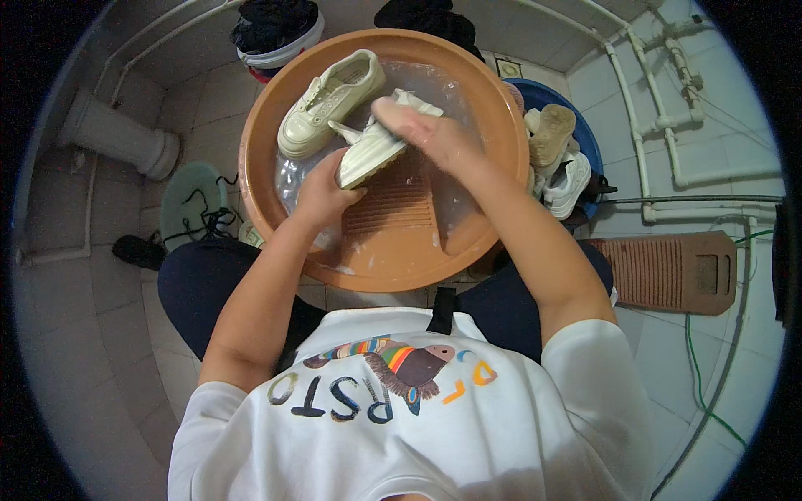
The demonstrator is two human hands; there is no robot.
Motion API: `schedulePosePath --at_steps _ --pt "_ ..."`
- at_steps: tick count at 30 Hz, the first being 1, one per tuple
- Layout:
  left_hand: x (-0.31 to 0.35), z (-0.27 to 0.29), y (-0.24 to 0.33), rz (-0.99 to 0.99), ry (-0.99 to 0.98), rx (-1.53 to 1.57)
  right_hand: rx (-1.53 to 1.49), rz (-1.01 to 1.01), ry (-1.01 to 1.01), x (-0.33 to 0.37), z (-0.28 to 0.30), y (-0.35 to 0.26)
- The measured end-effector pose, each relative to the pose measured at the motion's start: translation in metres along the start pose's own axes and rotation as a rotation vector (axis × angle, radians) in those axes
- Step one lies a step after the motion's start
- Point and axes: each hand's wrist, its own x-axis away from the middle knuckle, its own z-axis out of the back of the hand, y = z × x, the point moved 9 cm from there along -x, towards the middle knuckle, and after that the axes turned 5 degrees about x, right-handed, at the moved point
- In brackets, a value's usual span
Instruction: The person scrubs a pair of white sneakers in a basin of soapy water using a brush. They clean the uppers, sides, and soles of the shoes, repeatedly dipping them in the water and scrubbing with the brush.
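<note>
A cream sneaker (368, 153) is tilted over the washboard part of a round orange basin. My left hand (324, 190) is closed around its near end, with the thumb along the sole edge. My right hand (422, 134) lies over the sneaker's upper from the right, blurred by motion; whether anything is in its fingers does not show. A second cream sneaker (330, 104), without laces, rests in the basin to the left. The orange basin (493, 209) holds soapy-looking water, and its ribbed washboard (391, 215) slopes toward me.
A blue tub (591, 125) full of shoes stands at the right. Beyond it lies a brown washboard (668, 271) near a green hose. At the left is a pale green basin (188, 196) with dark laces. Dark cloth fills a white container (284, 54) behind the basin. Pipes line the walls.
</note>
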Motion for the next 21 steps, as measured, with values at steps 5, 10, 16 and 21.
schedulePosePath --at_steps 5,10,16,21 --pt "0.001 -0.003 -0.004 0.043 -0.1 0.051 -0.013 -0.065 0.245 -0.035 0.004 0.078" --pt "0.008 0.008 0.019 0.019 -0.099 -0.054 -0.06 -0.333 0.207 -0.043 -0.01 0.116" --pt "0.013 0.019 0.014 -0.05 -0.147 0.045 0.44 -0.17 -0.087 -0.062 -0.072 0.163" --pt "0.019 0.025 0.002 -0.005 -0.152 0.045 -0.291 -0.207 0.236 -0.05 -0.024 0.113"
